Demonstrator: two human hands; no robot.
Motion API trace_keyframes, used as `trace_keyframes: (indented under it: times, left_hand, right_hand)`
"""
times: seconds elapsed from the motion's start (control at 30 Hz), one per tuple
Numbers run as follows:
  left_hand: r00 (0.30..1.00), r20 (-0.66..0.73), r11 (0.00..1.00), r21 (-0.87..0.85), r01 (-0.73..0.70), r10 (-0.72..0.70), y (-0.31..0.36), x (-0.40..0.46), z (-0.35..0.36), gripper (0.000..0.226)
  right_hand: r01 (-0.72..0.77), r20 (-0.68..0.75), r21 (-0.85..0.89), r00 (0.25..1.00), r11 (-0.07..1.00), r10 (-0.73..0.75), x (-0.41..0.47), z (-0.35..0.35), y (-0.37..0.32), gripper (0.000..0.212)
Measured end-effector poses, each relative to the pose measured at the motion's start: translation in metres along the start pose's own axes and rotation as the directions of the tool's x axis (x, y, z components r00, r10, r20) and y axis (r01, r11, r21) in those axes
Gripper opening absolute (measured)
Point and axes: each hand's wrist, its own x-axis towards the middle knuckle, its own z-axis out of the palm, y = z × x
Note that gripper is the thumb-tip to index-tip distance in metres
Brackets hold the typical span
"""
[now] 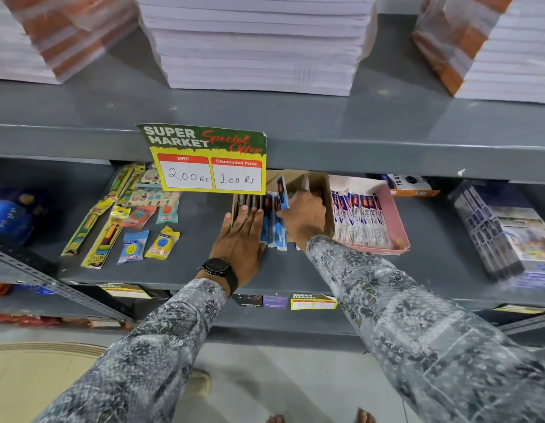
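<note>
Blue packets [272, 230] lie in the cardboard box [321, 190], long axes pointing toward the front edge of the shelf [204, 270]. Right hand [304, 216] pinches a raised packet [282, 190] just above them. Left hand [242, 236] lies flat, fingers straight, on the row's left end.

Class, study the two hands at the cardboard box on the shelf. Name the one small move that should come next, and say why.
Probably the right hand should slide the blue packet it pinches down into the row of packets in the cardboard box. That packet stands tilted above the row, and the left hand lies flat on the dark packets, seemingly steadying them.
</note>
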Motion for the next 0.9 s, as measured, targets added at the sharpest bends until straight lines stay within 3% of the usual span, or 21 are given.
trace_keyframes:
  times: [0.1, 0.3, 0.4, 0.57, 0.77, 0.9]
  left_hand:
    - [1.0, -0.004, 1.0, 0.031, 0.001, -0.001, -0.002, -0.001, 0.001, 0.072]
    - [1.0, 0.002, 0.997, 0.077, 0.0, 0.0, -0.007, -0.002, -0.001, 0.071]
    - [1.0, -0.013, 0.992, 0.128, -0.006, 0.008, -0.007, -0.001, -0.003, 0.072]
    - [0.999, -0.013, 0.993, 0.111, -0.029, 0.031, -0.011, -0.003, -0.002, 0.074]
    - [1.0, -0.008, 0.995, 0.094, -0.026, 0.026, -0.01, -0.001, -0.001, 0.072]
    - [0.999, -0.022, 0.996, 0.083, -0.038, 0.04, -0.013, -0.002, 0.0, 0.072]
  right_hand:
    - [0.019, 0.077, -0.035, 0.997, 0.999, -0.016, 0.005, 0.003, -0.011, 0.02]
    - [0.285, 0.234, -0.329, 0.948, 0.9, -0.215, -0.007, -0.002, -0.014, 0.026]
    - [0.412, 0.264, -0.364, 0.906, 0.835, -0.331, -0.027, -0.001, -0.006, 0.026]
    - [0.476, 0.362, -0.523, 0.875, 0.707, -0.322, -0.06, 0.017, 0.013, 0.055]
    - [0.54, 0.319, -0.451, 0.841, 0.71, -0.437, -0.039, 0.005, 0.014, 0.033]
    - [0.552, 0.323, -0.387, 0.832, 0.739, -0.452, -0.061, -0.004, 0.014, 0.044]
